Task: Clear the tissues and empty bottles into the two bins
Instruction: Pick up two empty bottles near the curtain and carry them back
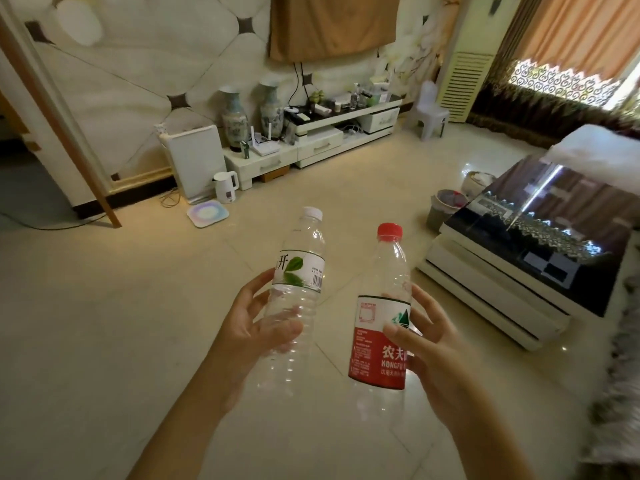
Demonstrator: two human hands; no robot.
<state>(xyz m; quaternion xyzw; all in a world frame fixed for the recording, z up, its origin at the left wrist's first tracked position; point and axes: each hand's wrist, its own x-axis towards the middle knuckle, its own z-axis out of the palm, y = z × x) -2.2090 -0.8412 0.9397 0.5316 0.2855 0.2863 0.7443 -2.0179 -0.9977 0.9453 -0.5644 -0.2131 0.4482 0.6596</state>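
Holding one empty bottle per hand, upright over the floor. Left hand (258, 327): fingers wrapped round the white-capped bottle (298, 289). Right hand (427, 344): fingers curled round the red-labelled bottle (381, 323). Two bins (441, 209) stand far right beside the desk (512, 271), probably the destination.

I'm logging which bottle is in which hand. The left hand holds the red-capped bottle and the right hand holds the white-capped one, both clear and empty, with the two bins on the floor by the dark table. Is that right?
Not quite: the caps are swapped. The head view shows the left hand holding the white-capped bottle and the right hand holding the red-capped bottle. The rest stands: both look empty, and the two bins sit by the dark table.
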